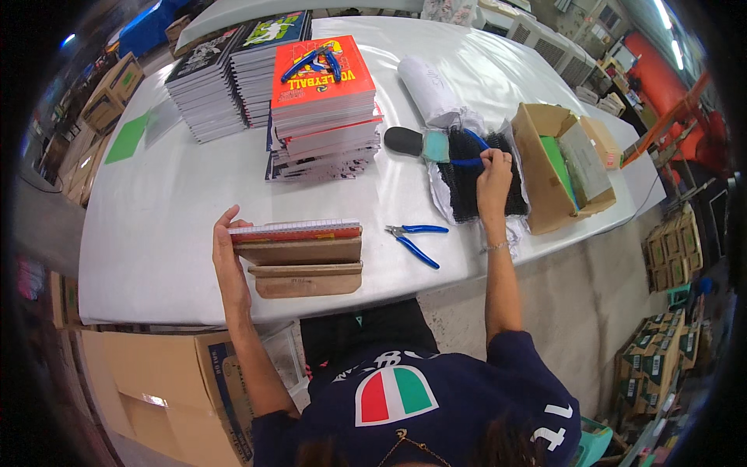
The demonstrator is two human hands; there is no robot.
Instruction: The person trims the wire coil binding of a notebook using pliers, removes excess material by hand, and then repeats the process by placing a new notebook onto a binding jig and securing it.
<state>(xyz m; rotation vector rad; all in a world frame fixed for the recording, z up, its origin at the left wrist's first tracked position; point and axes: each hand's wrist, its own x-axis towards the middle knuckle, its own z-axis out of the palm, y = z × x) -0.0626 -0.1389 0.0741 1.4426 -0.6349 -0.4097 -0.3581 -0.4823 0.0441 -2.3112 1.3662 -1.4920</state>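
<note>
My left hand [226, 253] grips the left end of a notebook [299, 232], which stands on edge with its punched edge up. It leans against a brown wooden stand [303, 282] at the table's front. At the right, my right hand [495, 180] is closed over a bundle of black spiral coils [465, 191] lying on white wrapping. Its fingertips pinch by a blue curved piece [468, 163]; exactly what they hold is unclear. A black rounded object [404, 142] with a teal block [436, 145] lies beside the bundle. Blue-handled cutting pliers [419, 241] rest between my hands, jaws leftward.
Stacked notebooks [323, 117] stand behind the stand, with more blue-handled pliers [315, 64] on top. Darker stacks [204, 86] are farther left. A cardboard box [548, 179] borders the coils on the right. A white wrapped roll [426, 89] lies behind them. A large carton [159, 381] sits below the table's left front.
</note>
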